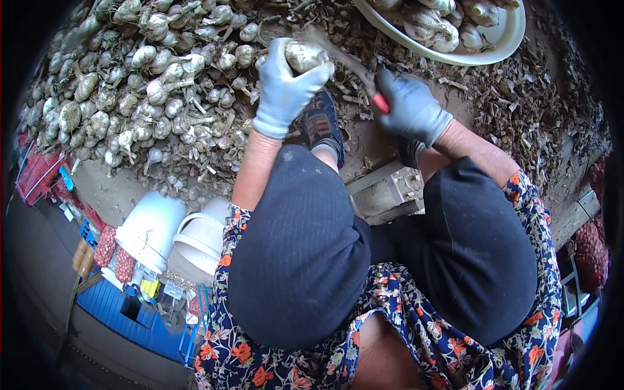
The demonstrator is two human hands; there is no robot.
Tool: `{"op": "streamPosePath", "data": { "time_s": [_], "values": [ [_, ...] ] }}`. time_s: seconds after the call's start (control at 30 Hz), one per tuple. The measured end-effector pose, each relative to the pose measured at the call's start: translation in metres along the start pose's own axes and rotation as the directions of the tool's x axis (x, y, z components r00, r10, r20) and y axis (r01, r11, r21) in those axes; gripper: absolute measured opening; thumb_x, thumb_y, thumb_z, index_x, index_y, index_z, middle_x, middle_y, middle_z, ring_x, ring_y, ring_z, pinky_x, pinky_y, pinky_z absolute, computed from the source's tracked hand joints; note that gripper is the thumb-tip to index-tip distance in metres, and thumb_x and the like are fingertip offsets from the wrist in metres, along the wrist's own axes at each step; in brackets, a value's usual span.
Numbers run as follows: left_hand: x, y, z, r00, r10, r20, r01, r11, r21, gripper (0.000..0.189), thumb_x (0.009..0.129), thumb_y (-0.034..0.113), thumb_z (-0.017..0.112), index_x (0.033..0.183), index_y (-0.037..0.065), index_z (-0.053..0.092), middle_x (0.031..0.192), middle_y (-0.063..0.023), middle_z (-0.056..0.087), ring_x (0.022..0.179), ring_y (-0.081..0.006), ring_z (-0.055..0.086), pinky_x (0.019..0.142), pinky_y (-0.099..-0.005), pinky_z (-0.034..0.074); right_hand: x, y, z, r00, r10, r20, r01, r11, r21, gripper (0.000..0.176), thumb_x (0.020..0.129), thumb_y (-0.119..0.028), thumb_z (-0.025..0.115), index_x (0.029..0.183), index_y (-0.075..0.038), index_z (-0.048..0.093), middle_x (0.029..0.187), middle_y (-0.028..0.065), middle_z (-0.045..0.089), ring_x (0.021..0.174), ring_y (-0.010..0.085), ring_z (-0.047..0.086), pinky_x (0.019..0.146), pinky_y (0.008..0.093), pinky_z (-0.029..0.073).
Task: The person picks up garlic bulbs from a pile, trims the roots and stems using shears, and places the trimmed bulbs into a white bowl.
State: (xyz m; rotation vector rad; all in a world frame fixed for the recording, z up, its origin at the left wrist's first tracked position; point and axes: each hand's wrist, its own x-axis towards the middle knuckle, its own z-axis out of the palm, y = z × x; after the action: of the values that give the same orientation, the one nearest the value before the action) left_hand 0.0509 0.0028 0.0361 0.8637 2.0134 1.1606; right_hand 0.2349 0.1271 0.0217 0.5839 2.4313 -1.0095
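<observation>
My left hand (286, 88), in a grey-white glove, is closed round a garlic bulb (304, 56) near the top centre. To its right, my right hand (411, 107), gloved too, grips the red handle of a tool (381, 103). The tool's long part is blurred and reaches up and left toward the top of the bulb; whether it touches cannot be made out. A large heap of garlic with dry stalks (156, 91) lies to the left of my left hand. Above my right hand, a pale basin (465, 60) holds several garlic bulbs.
Dry peelings (520, 110) cover the ground at the right. Two white buckets (153, 227) (201, 240) are at the lower left, near red net sacks (106, 246). A wooden frame (377, 177) shows between my knees. Another net sack (590, 253) is at the far right.
</observation>
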Motion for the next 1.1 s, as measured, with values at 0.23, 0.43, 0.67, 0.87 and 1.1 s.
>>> {"op": "streamPosePath", "data": {
  "time_s": [0.23, 0.43, 0.67, 0.87, 1.1],
  "values": [
    [-0.007, -0.028, 0.000, 0.919, -0.202, 0.340, 0.321, 0.881, -0.347, 0.058, 0.071, 0.014, 0.075, 0.120, -0.002, 0.047, 0.101, -0.0072, 0.062, 0.078, -0.0116, 0.061, 0.063, -0.0219, 0.050, -0.004, 0.029, 0.014, 0.982, 0.084, -0.172, -0.057, 0.986, 0.156, 0.031, 0.084, -0.028, 0.059, 0.099, -0.003, 0.050, 0.085, 0.0258, 0.062, 0.082, 0.0441, 0.060, 0.074, 0.0508, 0.047],
    [0.015, 0.029, 0.009, 0.986, 0.163, 0.015, -0.145, 0.911, -0.385, 0.067, 0.069, 0.001, 0.074, 0.128, 0.000, 0.041, 0.111, -0.0093, 0.057, 0.101, -0.0172, 0.058, 0.089, -0.0302, 0.048, -0.006, 0.039, 0.014, 0.994, 0.106, -0.007, -0.104, 0.981, 0.161, 0.039, 0.080, -0.033, 0.060, 0.099, -0.001, 0.051, 0.092, 0.0263, 0.058, 0.094, 0.0424, 0.057, 0.082, 0.0461, 0.046],
    [0.118, 0.149, 0.072, 0.647, 0.646, 0.404, -0.713, 0.324, 0.622, 0.045, 0.078, 0.023, 0.063, 0.122, 0.016, 0.056, 0.119, -0.0166, 0.054, 0.108, -0.0368, 0.050, 0.095, -0.0483, 0.038, -0.001, 0.025, 0.002, 0.975, 0.213, 0.060, -0.222, 0.945, 0.242, 0.039, 0.079, -0.032, 0.059, 0.094, 0.003, 0.052, 0.097, 0.0266, 0.058, 0.096, 0.0416, 0.057, 0.085, 0.0453, 0.044],
    [0.091, 0.084, 0.000, 0.807, 0.561, -0.185, -0.530, 0.826, 0.192, 0.032, 0.081, 0.008, 0.057, 0.112, 0.013, 0.059, 0.100, -0.0081, 0.051, 0.088, -0.0231, 0.046, 0.074, -0.0390, 0.034, -0.003, 0.048, 0.016, 0.980, 0.193, -0.054, -0.172, 0.947, 0.269, 0.033, 0.078, -0.028, 0.061, 0.092, 0.001, 0.054, 0.091, 0.0280, 0.060, 0.092, 0.0459, 0.057, 0.077, 0.0472, 0.045],
    [0.008, -0.102, -0.097, 0.837, -0.190, -0.513, 0.310, 0.938, 0.159, 0.015, 0.083, 0.016, 0.065, 0.077, 0.003, 0.068, 0.068, -0.0013, 0.065, 0.059, -0.0084, 0.055, 0.056, -0.0253, 0.046, 0.001, 0.043, 0.014, 0.979, 0.204, -0.016, -0.181, 0.899, 0.400, 0.031, 0.081, -0.023, 0.056, 0.100, 0.001, 0.054, 0.093, 0.0284, 0.061, 0.094, 0.0455, 0.057, 0.080, 0.0463, 0.044]
  ]
}}
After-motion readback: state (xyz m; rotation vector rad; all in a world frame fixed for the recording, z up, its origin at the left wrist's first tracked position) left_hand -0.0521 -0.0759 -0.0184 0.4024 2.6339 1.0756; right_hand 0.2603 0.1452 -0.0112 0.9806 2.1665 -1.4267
